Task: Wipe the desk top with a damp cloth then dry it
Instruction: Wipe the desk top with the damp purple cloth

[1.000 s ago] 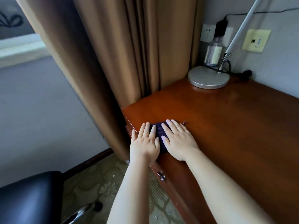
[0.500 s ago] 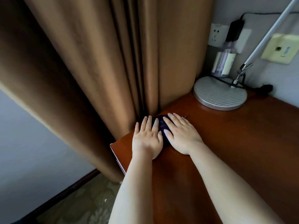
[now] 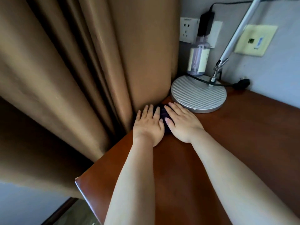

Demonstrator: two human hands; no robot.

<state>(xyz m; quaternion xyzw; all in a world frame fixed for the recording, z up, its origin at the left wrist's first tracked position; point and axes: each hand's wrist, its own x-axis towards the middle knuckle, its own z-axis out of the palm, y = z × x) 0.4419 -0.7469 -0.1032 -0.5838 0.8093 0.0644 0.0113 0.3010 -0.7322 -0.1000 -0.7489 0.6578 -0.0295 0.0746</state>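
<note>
- Dark cloth (image 3: 164,116) lies on the wooden surface (image 3: 243,135) at its far-left corner, mostly covered.
- Left hand (image 3: 148,125) and right hand (image 3: 182,122) press it, fingers flat, released.
- Lamp base (image 3: 198,94) sits at 1 o'clock; curtain (image 3: 90,70) at 10.

You have a brown curtain (image 3: 90,75) hanging at the left. At the back stands a lamp with a round ribbed base (image 3: 198,94) and slanted arm (image 3: 238,31). Behind the base is a clear bottle (image 3: 198,59), below a socket (image 3: 188,30) with a black adapter (image 3: 206,23).
</note>
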